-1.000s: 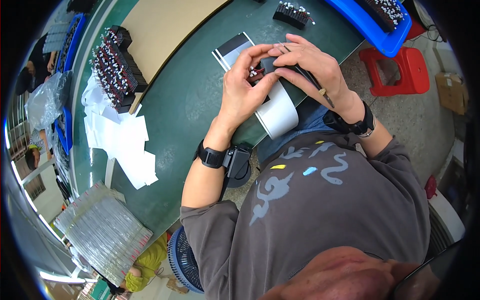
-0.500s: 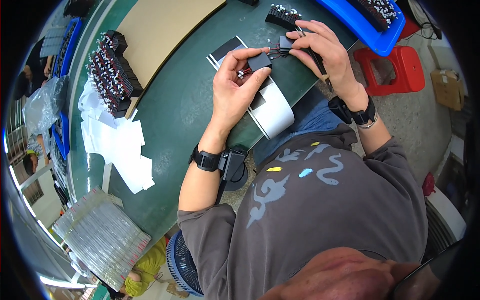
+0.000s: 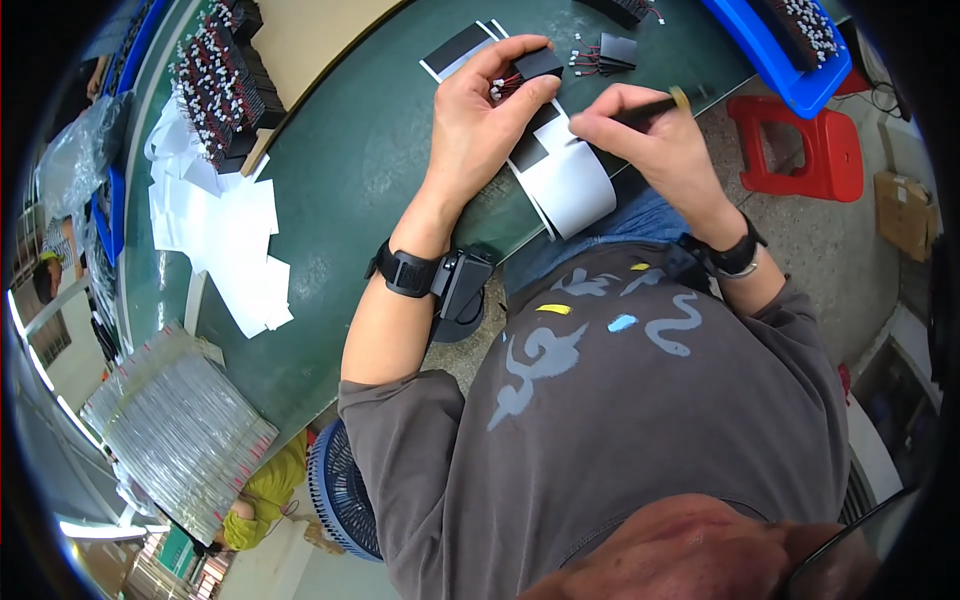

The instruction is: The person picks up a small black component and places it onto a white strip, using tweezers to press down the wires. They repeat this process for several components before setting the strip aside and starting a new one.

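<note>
My left hand (image 3: 473, 130) is closed round a small black block (image 3: 538, 64), thumb on its near side, with short red and black wires and white plugs by the fingers. Beneath and beside this hand lies a white backing strip (image 3: 572, 192) bearing black rectangular patches, its near end curling over the table edge. My right hand (image 3: 655, 135) grips dark tweezers (image 3: 648, 110) with a yellowish band, their tip down at the strip. Farther off, a few more black blocks (image 3: 617, 50) with wired white plugs lie on the green table.
A row of wired black blocks (image 3: 235, 95) stands at the left beside a tan board (image 3: 310, 40). White paper sheets (image 3: 225, 245) and a plastic-wrapped stack (image 3: 180, 425) lie nearer. A blue tray (image 3: 790, 75) is at the far right, above a red stool (image 3: 800, 150).
My right hand has come away from the loose blocks and moved toward me, to the white strip. It still holds the tweezers. My left hand keeps its block, and the whole view has shifted.
</note>
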Motion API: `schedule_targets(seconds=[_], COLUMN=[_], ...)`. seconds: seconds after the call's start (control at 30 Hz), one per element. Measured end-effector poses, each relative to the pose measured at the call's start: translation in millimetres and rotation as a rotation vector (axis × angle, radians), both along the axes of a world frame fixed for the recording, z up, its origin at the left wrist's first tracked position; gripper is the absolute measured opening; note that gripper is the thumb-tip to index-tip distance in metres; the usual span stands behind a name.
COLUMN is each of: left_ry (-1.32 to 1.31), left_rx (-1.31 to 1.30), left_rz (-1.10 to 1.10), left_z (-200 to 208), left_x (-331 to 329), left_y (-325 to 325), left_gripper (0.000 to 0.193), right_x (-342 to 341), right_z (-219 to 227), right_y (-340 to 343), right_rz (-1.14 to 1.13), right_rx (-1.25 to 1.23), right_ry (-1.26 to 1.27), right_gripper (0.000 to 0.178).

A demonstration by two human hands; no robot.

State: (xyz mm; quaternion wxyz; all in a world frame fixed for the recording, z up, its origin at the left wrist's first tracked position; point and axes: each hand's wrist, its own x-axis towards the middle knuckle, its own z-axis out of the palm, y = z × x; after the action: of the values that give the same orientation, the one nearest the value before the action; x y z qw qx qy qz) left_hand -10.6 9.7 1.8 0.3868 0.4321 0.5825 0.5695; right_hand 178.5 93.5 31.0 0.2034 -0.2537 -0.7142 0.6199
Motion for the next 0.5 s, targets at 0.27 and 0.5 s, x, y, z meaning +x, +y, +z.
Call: schedule_targets(seconds=[0.27, 0.5], left_ry=[-0.083, -0.059], left_rx=[-0.009, 0.016], left_rz=[0.013, 0.035], left_z=[3.4, 0.4], left_x=[0.9, 0.3], left_y=[1.6, 1.5], left_gripper=[0.034, 0.033], right_x=[-23.5, -25.0], right_z=[-14.8, -17.4], right_y=[-15.1, -13.5], right_rz=[-0.110, -0.107], right_rx=[0.359, 0.274], right_ry=[-0.128, -0.030], right_gripper=[0.020, 0.021])
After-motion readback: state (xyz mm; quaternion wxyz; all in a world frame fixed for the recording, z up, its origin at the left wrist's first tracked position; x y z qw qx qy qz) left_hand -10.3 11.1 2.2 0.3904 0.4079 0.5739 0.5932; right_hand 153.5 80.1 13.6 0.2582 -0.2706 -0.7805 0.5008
